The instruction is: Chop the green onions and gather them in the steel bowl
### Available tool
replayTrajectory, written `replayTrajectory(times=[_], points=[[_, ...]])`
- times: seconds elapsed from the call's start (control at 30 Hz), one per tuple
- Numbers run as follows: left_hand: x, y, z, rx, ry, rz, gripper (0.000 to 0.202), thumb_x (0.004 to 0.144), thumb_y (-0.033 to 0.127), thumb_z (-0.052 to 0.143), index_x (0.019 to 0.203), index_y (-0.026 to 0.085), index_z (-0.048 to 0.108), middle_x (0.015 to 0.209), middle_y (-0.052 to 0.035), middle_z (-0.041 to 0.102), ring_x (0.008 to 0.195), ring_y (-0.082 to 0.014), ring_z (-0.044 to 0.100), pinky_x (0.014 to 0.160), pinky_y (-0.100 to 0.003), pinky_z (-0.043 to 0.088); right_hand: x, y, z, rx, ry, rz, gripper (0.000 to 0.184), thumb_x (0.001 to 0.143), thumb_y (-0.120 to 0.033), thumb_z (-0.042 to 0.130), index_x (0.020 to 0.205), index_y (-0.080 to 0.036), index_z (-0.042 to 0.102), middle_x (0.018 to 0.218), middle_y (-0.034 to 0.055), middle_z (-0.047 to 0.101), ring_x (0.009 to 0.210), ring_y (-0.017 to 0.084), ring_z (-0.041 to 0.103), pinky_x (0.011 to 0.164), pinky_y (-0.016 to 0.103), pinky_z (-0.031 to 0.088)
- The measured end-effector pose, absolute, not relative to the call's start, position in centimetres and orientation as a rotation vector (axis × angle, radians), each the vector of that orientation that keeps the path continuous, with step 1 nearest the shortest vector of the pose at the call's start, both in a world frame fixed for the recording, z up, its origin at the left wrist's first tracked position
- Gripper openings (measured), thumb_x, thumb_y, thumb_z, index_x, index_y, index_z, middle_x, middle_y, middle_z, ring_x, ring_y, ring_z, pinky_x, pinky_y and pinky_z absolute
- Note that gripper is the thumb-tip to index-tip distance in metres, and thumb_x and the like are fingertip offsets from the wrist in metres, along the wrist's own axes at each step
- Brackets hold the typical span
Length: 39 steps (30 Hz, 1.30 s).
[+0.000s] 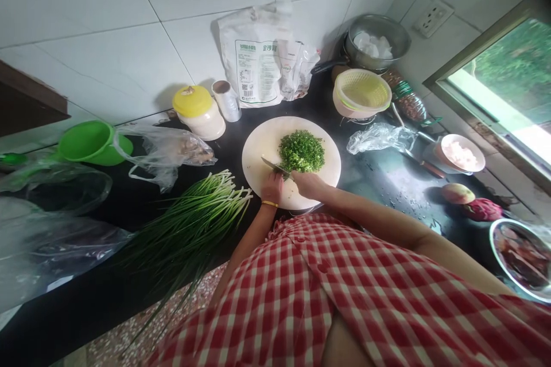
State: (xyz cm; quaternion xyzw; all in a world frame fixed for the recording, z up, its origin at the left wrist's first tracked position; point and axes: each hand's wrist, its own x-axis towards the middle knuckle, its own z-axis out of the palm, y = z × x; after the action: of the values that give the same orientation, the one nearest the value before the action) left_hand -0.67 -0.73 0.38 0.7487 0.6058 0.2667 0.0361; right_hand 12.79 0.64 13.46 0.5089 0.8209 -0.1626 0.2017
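Observation:
My right hand [308, 186] is closed round the handle of a knife [272, 166], its blade pointing left over a round white cutting board [258, 140]. Just below the blade, at the board's near edge, my left hand [272, 187] rests with its fingers curled together. Whatever lies under those fingers is too small and hidden to make out. A heap of finely chopped scallions [302, 151] sits on the board beyond the knife. Left of the board lies a large bunch of whole scallions [193, 212], white ends towards the board.
Behind the board stand a yellow-lidded jar [198, 114], a plastic-wrap roll [227, 102] and a white flour bag [252, 57]. A yellow colander [362, 92] and crumpled plastic bag [379, 137] are to the right, a green scoop [90, 143] to the left. A metal bowl [495, 252] stands far right.

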Motion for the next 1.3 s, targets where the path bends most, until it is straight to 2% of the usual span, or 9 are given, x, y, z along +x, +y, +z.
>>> replayTrajectory(times=[0.2, 0.33, 0.4, 0.5, 0.63, 0.77, 1.07, 1.3], points=[[-1.0, -0.9, 0.1, 2.315, 1.788, 0.795, 0.021, 0.091, 0.022, 0.040, 0.093, 0.018, 0.061, 0.088, -0.0087, 0.062, 0.088, -0.0208, 0.056, 0.078, -0.033, 0.046, 11.1, 1.0, 11.4, 1.441, 2.266, -0.442, 0.035, 0.087, -0.011, 0.038, 0.122, -0.016, 0.039, 0.098, 0.0121, 0.065, 0.091, 0.022, 0.062, 0.072, 0.029, 0.044], [-1.2, -1.6, 0.3, 2.320, 1.731, 0.890, 0.023, 0.089, 0.030, 0.045, 0.103, 0.018, 0.058, 0.102, -0.0094, 0.061, 0.100, -0.0222, 0.054, 0.086, -0.036, 0.045, 11.1, 1.1, 10.7, 1.457, 2.305, -0.432, 0.032, 0.088, -0.015, 0.039, 0.120, -0.016, 0.039, 0.096, 0.0123, 0.066, 0.091, 0.022, 0.062, 0.072, 0.029, 0.044], [-1.3, -1.8, 0.3, 2.335, 1.711, 0.889, 0.030, 0.086, 0.036, 0.051, 0.109, 0.018, 0.056, 0.109, -0.0106, 0.059, 0.105, -0.0239, 0.051, 0.090, -0.038, 0.044, 11.4, 1.2, 10.7, 1.462, 2.327, -0.427, 0.032, 0.088, -0.017, 0.040, 0.119, -0.015, 0.040, 0.098, 0.0130, 0.065, 0.091, 0.022, 0.062, 0.072, 0.029, 0.044], [-1.3, -1.9, 0.2, 2.321, 1.772, 0.825, 0.028, 0.086, 0.034, 0.051, 0.108, 0.019, 0.057, 0.109, -0.0118, 0.058, 0.101, -0.0236, 0.053, 0.085, -0.037, 0.045, 11.7, 1.5, 10.7, 1.466, 2.349, -0.415, 0.030, 0.087, -0.016, 0.039, 0.117, -0.015, 0.041, 0.099, 0.0134, 0.066, 0.091, 0.023, 0.062, 0.072, 0.030, 0.045], [-1.4, -1.6, 0.0, 2.283, 1.864, 0.822, 0.021, 0.089, 0.028, 0.046, 0.100, 0.021, 0.062, 0.098, -0.0094, 0.062, 0.090, -0.0211, 0.057, 0.076, -0.033, 0.045, 11.9, 1.9, 11.1, 1.517, 2.321, -0.412, 0.027, 0.086, -0.014, 0.036, 0.112, -0.014, 0.044, 0.094, 0.0128, 0.066, 0.088, 0.023, 0.063, 0.067, 0.029, 0.045], [-1.5, -1.5, 0.1, 2.262, 1.912, 0.890, 0.021, 0.089, 0.028, 0.045, 0.095, 0.021, 0.064, 0.087, -0.0075, 0.064, 0.085, -0.0206, 0.056, 0.078, -0.034, 0.043, 12.3, 1.3, 12.5, 1.537, 2.318, -0.388, 0.029, 0.086, -0.012, 0.036, 0.114, -0.015, 0.043, 0.091, 0.0109, 0.067, 0.084, 0.021, 0.064, 0.065, 0.028, 0.045], [-1.4, -1.6, 1.0, 2.233, 1.951, 0.804, 0.022, 0.090, 0.026, 0.042, 0.095, 0.021, 0.063, 0.092, -0.0074, 0.064, 0.083, -0.0187, 0.055, 0.074, -0.030, 0.042, 12.2, -0.9, 13.8, 1.447, 2.288, -0.383, 0.030, 0.086, -0.011, 0.038, 0.115, -0.015, 0.043, 0.093, 0.0116, 0.067, 0.087, 0.023, 0.064, 0.068, 0.029, 0.045], [-1.2, -1.5, 0.4, 2.192, 1.892, 0.828, 0.025, 0.091, 0.025, 0.039, 0.090, 0.021, 0.064, 0.082, -0.0090, 0.062, 0.082, -0.0208, 0.055, 0.071, -0.032, 0.043, 10.9, 0.4, 13.1, 1.406, 2.262, -0.459, 0.031, 0.084, -0.012, 0.043, 0.115, -0.016, 0.043, 0.100, 0.0130, 0.065, 0.094, 0.023, 0.062, 0.072, 0.030, 0.045]])
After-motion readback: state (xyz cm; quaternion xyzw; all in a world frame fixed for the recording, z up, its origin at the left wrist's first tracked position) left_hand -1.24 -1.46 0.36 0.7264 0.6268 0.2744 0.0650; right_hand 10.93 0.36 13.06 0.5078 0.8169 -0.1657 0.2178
